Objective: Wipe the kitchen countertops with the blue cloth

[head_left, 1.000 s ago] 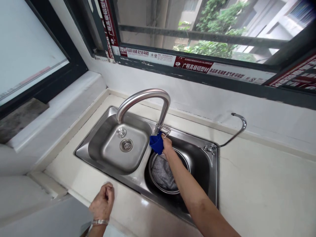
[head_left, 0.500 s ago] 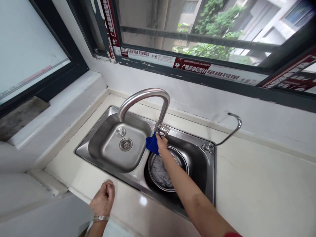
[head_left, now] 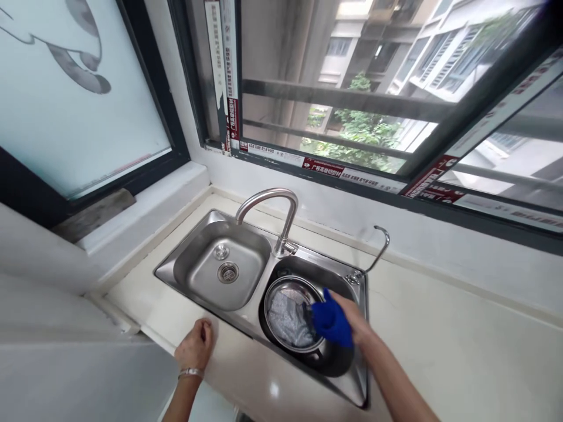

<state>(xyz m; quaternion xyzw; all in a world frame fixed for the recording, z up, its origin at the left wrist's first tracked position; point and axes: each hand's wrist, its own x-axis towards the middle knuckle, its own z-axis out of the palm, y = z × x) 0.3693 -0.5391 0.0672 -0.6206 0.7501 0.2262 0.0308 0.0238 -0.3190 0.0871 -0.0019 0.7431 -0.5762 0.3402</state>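
A blue cloth (head_left: 332,321) is gripped in my right hand (head_left: 352,313), above the right basin of the steel sink (head_left: 259,321). Beneath and to the left of it, a round metal pan (head_left: 295,280) sits in that basin with a grey, shiny bundled cloth-like thing (head_left: 285,319) inside. My left hand (head_left: 196,344) is curled closed on the counter's front edge, near the left basin, with a bracelet on the wrist; nothing shows in its fingers. The curved faucet (head_left: 288,214) stands between the basins, apart from both hands.
A thin chrome spout (head_left: 382,246) rises at the sink's back right corner. The left basin has a drain (head_left: 228,272) and a small round fitting (head_left: 221,251). Pale counter (head_left: 453,328) stretches right. A dark-framed window (head_left: 325,167) runs along the back wall.
My right hand has moved from the faucet's base rightward and nearer to me, taking the blue cloth along. My left hand stays curled at the counter edge. The view has tilted up.
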